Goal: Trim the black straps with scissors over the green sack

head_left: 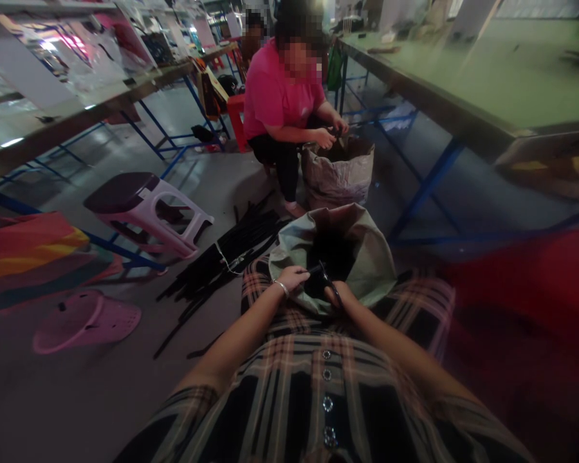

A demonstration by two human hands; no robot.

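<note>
A pale woven sack (pixel 374 247) stands open between my knees, with dark material (pixel 335 247) inside. Over its near left part, my left hand (pixel 293 278) is closed on a short black piece (pixel 314 270). My right hand (pixel 338 293) grips scissors (pixel 323 271) by their dark handles, and the blades are at the right end of the black piece. Whether the blades touch it is too small to tell. On the floor to the left of the sack lies a bundle of long black strips (pixel 226 247), tied with a light string.
A person in a pink shirt (pixel 277 96) sits ahead, hands over another sack (pixel 340 177). To the left are a stool (pixel 159 206) and a pink basket (pixel 89 325). Tables with blue legs stand left (pixel 96 96) and right (pixel 463 77). Something red (pixel 535 289) is at right.
</note>
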